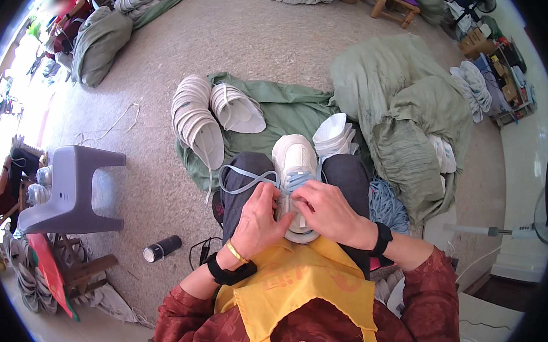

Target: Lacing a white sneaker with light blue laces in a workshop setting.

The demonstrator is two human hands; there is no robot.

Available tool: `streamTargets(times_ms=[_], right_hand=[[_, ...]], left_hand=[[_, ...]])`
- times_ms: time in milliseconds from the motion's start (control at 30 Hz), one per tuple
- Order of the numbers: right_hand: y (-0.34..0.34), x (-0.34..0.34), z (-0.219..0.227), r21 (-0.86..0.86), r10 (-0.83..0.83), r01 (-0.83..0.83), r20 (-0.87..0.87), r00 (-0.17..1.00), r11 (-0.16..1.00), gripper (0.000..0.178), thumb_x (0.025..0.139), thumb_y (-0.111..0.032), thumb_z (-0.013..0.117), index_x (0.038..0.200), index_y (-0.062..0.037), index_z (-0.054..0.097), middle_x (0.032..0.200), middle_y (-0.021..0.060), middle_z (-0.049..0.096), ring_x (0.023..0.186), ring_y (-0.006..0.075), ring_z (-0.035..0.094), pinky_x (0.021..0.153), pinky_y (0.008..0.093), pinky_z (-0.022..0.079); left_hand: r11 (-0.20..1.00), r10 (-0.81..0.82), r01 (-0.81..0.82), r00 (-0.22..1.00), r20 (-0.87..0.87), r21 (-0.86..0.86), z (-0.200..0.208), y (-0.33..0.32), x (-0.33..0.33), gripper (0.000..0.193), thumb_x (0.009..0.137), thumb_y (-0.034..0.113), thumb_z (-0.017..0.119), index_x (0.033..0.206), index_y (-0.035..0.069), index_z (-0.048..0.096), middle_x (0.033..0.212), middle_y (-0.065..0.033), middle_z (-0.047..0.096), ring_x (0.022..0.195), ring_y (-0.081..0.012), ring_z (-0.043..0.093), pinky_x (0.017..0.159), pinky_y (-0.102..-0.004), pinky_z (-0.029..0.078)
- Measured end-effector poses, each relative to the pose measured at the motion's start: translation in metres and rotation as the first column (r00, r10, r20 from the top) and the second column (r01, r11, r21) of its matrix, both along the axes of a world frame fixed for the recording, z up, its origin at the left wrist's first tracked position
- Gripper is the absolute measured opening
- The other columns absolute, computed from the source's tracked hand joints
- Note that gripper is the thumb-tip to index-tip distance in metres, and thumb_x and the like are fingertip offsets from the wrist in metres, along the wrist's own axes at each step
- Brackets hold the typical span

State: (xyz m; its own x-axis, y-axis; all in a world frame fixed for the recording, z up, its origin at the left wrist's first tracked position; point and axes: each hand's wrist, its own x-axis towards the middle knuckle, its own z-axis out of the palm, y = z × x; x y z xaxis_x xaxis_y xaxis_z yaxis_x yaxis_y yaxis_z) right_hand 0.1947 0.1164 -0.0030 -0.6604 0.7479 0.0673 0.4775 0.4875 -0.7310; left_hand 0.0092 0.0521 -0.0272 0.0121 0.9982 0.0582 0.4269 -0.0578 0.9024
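Between my knees stands a white sneaker (295, 152), its toe pointing away from me. A light blue shoelace (244, 171) runs through its upper eyelets, and one length loops out over my left knee. My left hand (257, 223) grips the shoe's left side near the opening, with curled fingers partly hidden and the thumb over the tongue. From the right, my right hand (332, 212) pinches the lace by the eyelets with thumb and forefinger. Beside my right knee lies a bundle of blue laces (386, 205).
Stacked white shoe uppers (197, 120) lie on a green cloth (293, 96) ahead. More uppers (335, 134) sit beyond my right knee. A large green sack (401, 103) bulges at right. At left are a grey plastic stool (75, 188) and a dark bottle (162, 249). Other people sit far left.
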Motion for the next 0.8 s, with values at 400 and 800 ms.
streamTargets(times_ms=[400,800], right_hand=[[0.005,-0.018,-0.014,0.113,0.02,-0.038,0.159,0.987,0.993,0.013,0.087,-0.013,0.072,0.09,-0.001,0.068,0.085,0.0159,0.065,0.078,0.0382,0.066,0.069,0.0463,0.054],[0.026,0.029,0.124,-0.636,-0.027,-0.151,-0.261,0.965,0.757,0.01,0.09,-0.011,0.074,0.092,-0.0029,0.069,0.085,-0.0021,0.067,0.076,0.0035,0.06,0.067,0.0234,0.049]], left_hand=[[0.977,0.037,-0.013,0.994,-0.107,0.215,-0.02,-0.002,0.002,0.02,0.084,-0.005,0.06,0.103,-0.004,0.053,0.091,-0.0168,0.054,0.071,-0.031,0.058,0.063,-0.04,0.049],[0.999,-0.036,0.033,0.997,0.072,0.039,0.015,0.015,-0.007,0.025,0.086,-0.006,0.067,0.108,0.0,0.055,0.098,-0.0098,0.06,0.077,-0.0162,0.059,0.066,-0.0303,0.049]])
